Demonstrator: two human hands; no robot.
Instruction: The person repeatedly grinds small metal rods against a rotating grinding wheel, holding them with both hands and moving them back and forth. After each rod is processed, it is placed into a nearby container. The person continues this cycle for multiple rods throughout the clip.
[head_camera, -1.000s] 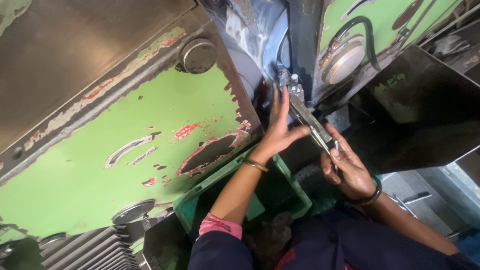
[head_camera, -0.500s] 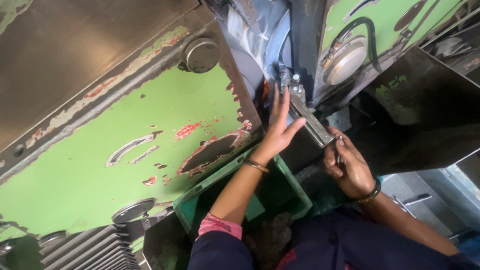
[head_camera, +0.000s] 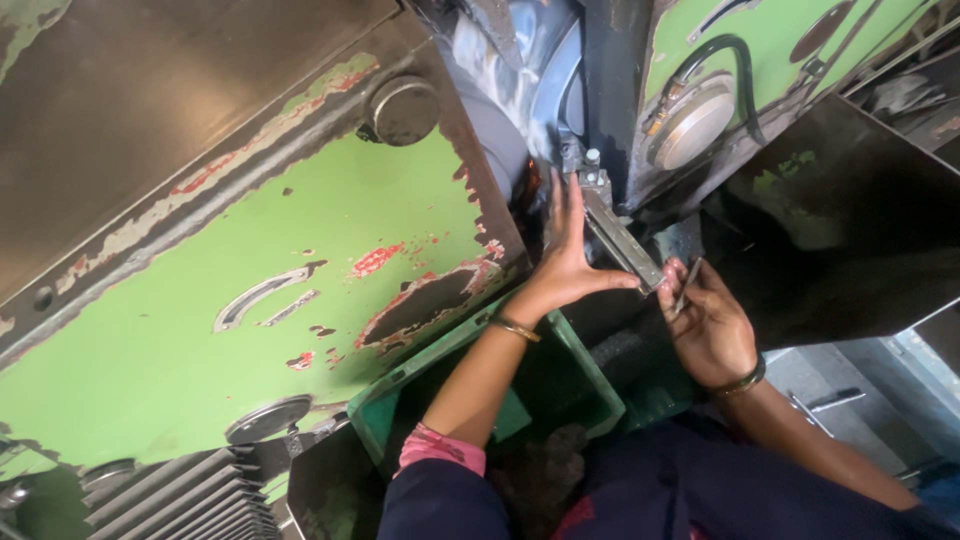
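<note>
My left hand (head_camera: 565, 262) rests flat with fingers spread beside a long grey metal bar (head_camera: 618, 232) that slants down from the machine's dark centre slot. Its thumb reaches along under the bar's lower end. My right hand (head_camera: 708, 325) is curled at the bar's lower tip and holds a thin grey metal rod (head_camera: 685, 288) between its fingers. A bangle sits on each wrist. A small bolt head (head_camera: 592, 157) tops the bar's upper end.
A big green machine panel (head_camera: 230, 300) with chipped red patches fills the left. A green plastic crate (head_camera: 570, 385) sits below my arms. A round metal cap (head_camera: 404, 110), a disc with a black hose (head_camera: 690, 125) and a dark metal sheet (head_camera: 840, 230) surround the slot.
My left hand has flattened and slid slightly lower along the bar. My right hand has shifted a little down and right at the bar's tip.
</note>
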